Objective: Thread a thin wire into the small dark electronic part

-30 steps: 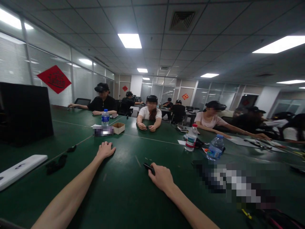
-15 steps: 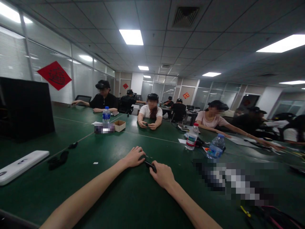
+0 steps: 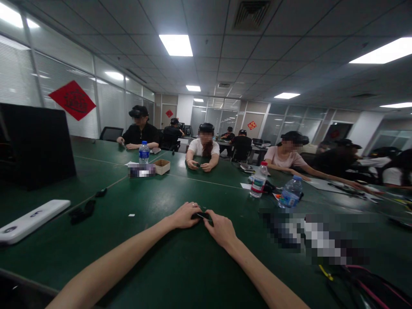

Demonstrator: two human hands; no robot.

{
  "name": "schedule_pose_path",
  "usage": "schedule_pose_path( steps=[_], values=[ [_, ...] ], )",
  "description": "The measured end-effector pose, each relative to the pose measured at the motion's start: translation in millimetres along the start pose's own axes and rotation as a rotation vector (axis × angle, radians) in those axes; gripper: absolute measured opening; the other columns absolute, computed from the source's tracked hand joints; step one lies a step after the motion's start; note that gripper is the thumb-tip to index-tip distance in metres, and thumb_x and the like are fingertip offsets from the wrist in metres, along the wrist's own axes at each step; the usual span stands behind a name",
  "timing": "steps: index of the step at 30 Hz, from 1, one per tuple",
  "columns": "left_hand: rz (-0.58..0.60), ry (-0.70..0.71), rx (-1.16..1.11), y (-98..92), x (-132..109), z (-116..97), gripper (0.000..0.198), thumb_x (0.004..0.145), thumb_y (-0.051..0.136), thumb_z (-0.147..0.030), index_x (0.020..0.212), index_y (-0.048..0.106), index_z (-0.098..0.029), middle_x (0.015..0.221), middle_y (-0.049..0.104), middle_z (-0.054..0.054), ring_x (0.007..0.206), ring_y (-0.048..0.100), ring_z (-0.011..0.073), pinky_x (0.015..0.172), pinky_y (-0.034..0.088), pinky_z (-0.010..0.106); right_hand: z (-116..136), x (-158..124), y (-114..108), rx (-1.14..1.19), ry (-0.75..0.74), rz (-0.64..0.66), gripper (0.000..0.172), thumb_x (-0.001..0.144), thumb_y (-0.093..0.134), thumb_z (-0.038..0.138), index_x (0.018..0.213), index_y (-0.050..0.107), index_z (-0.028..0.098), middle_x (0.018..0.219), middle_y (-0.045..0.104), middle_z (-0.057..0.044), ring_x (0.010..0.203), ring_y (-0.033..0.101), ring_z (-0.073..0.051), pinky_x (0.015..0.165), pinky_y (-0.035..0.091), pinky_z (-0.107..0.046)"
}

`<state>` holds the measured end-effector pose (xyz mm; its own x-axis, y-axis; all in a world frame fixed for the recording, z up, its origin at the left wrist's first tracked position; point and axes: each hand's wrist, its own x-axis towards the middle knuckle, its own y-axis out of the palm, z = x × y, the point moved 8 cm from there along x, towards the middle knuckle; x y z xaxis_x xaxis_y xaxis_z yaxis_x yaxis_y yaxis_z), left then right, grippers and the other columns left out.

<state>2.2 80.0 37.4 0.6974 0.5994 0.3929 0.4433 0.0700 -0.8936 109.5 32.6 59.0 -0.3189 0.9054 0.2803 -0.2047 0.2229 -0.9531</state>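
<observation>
Above the green table, a small, flat dark object [image 3: 204,215] spans the gap between my two hands. My left hand [image 3: 187,214], with a ring on one finger, has its fingers closed at the object's left end. From the other side, my right hand [image 3: 222,229] grips the right end between thumb and fingers. The object is partly covered by fingers, and its kind cannot be made out. A small white scrap [image 3: 131,215] lies on the table left of my left hand.
On the left are a white bar-shaped device [image 3: 35,221], black pieces [image 3: 83,211] and a black box [image 3: 37,146]. Bottles [image 3: 257,182] [image 3: 290,193] stand to the right, near cables [image 3: 326,272]. Beyond a small open box [image 3: 162,167], a person [image 3: 202,148] sits opposite.
My left fingers have closed in on the dark object, which now lies more level between both hands. Across the table, the black-sleeved person's outstretched arm has drawn in.
</observation>
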Motion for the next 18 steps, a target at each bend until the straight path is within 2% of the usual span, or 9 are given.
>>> schedule_pose_path(
  steps=[13,18],
  values=[
    [-0.032,0.045,-0.027,-5.2,-1.3,-4.6,0.036,0.085,0.050,-0.041,0.118,0.055,-0.027,0.109,0.058,0.005,0.099,0.054,0.0172,0.086,0.041,0.029,-0.4,-1.5,-0.1,0.025,-0.001,0.032,0.036,0.092,0.037,0.041,0.123,0.049,0.026,0.106,0.065,-0.005,0.094,0.062,-0.018,0.077,0.044,-0.025],
    [-0.031,-0.022,0.015,-1.1,-0.5,2.9,0.032,0.085,0.051,-0.038,0.114,0.058,-0.026,0.107,0.059,0.005,0.098,0.055,0.0173,0.085,0.041,0.029,-8.6,0.3,1.9,-0.034,0.055,-0.018,0.041,0.092,0.032,0.052,0.118,0.050,0.026,0.100,0.066,-0.006,0.088,0.063,-0.018,0.071,0.044,-0.026]
  ],
)
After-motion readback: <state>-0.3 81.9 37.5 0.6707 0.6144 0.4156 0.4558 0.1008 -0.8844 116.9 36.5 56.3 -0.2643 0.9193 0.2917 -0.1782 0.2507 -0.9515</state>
